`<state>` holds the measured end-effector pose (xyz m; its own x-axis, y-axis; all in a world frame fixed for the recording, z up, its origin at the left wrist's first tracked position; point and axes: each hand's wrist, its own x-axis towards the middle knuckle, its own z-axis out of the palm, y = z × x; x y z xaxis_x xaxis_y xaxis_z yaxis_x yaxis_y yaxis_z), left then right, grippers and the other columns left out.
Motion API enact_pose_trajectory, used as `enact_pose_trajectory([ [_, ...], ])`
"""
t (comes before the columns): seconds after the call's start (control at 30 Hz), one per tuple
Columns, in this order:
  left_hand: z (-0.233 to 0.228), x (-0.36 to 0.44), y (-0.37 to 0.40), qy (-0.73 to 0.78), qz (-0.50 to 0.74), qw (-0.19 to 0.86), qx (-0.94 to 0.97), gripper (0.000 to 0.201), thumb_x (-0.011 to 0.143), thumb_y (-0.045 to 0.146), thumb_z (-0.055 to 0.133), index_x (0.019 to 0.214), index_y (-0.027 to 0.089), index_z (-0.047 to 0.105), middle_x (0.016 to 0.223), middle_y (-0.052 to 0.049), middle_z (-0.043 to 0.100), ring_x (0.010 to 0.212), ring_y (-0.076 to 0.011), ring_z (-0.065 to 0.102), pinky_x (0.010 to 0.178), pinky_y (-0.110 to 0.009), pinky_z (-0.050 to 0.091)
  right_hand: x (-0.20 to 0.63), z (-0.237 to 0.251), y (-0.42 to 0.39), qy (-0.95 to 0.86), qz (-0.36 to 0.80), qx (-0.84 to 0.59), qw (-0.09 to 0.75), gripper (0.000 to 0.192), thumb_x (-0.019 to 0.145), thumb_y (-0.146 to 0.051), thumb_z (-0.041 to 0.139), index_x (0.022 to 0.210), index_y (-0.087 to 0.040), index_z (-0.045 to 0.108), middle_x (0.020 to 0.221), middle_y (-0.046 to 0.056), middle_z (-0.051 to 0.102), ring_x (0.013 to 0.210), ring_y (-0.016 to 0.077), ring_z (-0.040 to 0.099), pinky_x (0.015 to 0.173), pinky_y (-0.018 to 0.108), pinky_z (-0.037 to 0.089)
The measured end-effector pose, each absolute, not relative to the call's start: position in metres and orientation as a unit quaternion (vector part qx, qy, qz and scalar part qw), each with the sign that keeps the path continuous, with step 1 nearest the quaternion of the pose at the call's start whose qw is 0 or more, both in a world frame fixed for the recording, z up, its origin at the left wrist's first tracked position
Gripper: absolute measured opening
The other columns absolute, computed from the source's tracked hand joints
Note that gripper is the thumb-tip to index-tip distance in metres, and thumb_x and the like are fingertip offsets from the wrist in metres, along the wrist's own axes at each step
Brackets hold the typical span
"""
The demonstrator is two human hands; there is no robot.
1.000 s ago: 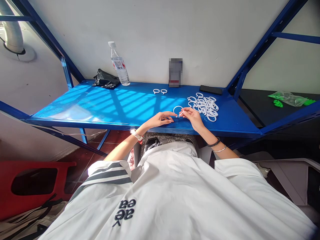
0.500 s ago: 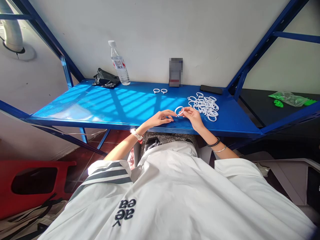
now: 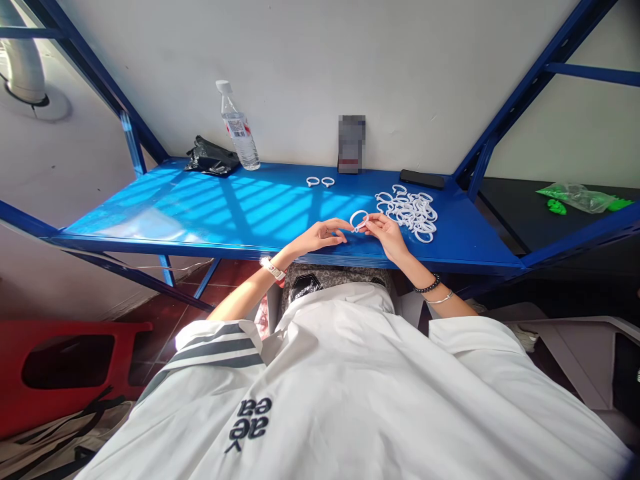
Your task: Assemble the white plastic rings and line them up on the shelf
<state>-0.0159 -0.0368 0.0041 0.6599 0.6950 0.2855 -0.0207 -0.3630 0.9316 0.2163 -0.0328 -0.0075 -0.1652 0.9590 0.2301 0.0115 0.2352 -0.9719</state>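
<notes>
Ring [image 3: 358, 219] is pinched at its ends between left hand [image 3: 323, 236] and right hand [image 3: 385, 233], probably mid-snap; pile [image 3: 411, 212] is untouched beside them, so steady squeezing's needed.

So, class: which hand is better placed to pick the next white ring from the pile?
Right. The right hand lies beside the pile of rings; the left hand is farther away, across the held ring.

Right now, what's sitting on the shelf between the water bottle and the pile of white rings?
In the head view, two separate white rings lie between the water bottle and the pile of white rings; otherwise bare blue shelf.
</notes>
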Motion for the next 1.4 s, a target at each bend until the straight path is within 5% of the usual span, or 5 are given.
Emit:
enact_pose_trajectory([
  [0.3,0.000,-0.017,-0.035,0.262,0.342,0.527,0.732,0.056,0.086,0.043,0.068,0.133,0.015,0.058,0.109,-0.014,0.071,0.096,-0.0213,0.068,0.076,-0.028,0.053,0.216,-0.005,-0.035,-0.616,0.477,-0.401,0.482,0.046,0.070,-0.062,0.077,0.086,-0.021,0.066,0.086,0.005,0.076,0.076,0.0179,0.070,0.071,0.031,0.055],
  [0.67,0.000,-0.012,-0.037,0.253,0.365,0.506,0.739,0.058,0.082,0.048,0.072,0.128,0.018,0.055,0.124,-0.015,0.065,0.093,-0.0192,0.069,0.079,-0.029,0.052,0.217,-0.006,-0.034,-0.621,0.478,-0.400,0.476,0.044,0.072,-0.062,0.076,0.085,-0.021,0.065,0.082,0.004,0.074,0.070,0.0159,0.066,0.069,0.031,0.053],
  [0.83,-0.006,-0.002,-0.037,0.308,0.417,0.513,0.684,0.065,0.078,0.047,0.075,0.128,0.020,0.043,0.108,-0.010,0.068,0.080,-0.0147,0.067,0.070,-0.026,0.051,0.217,-0.005,-0.035,-0.624,0.492,-0.391,0.464,0.043,0.070,-0.060,0.078,0.084,-0.021,0.065,0.080,0.004,0.074,0.068,0.0156,0.065,0.069,0.032,0.054],
  [1.1,-0.008,0.010,-0.045,0.379,0.423,0.435,0.699,0.060,0.075,0.047,0.077,0.120,0.017,0.049,0.089,-0.003,0.066,0.070,-0.0126,0.063,0.064,-0.024,0.050,0.216,-0.004,-0.036,-0.646,0.507,-0.361,0.442,0.040,0.069,-0.056,0.081,0.081,-0.021,0.066,0.079,0.003,0.074,0.069,0.0166,0.068,0.076,0.035,0.058],
  [1.4,-0.008,0.008,-0.046,0.407,0.411,0.366,0.729,0.055,0.075,0.068,0.067,0.087,0.014,0.066,0.078,-0.006,0.070,0.066,-0.0142,0.061,0.060,-0.024,0.047,0.216,-0.002,-0.038,-0.667,0.506,-0.341,0.428,0.037,0.071,-0.052,0.080,0.083,-0.021,0.066,0.081,0.003,0.074,0.072,0.0175,0.069,0.079,0.036,0.058],
])
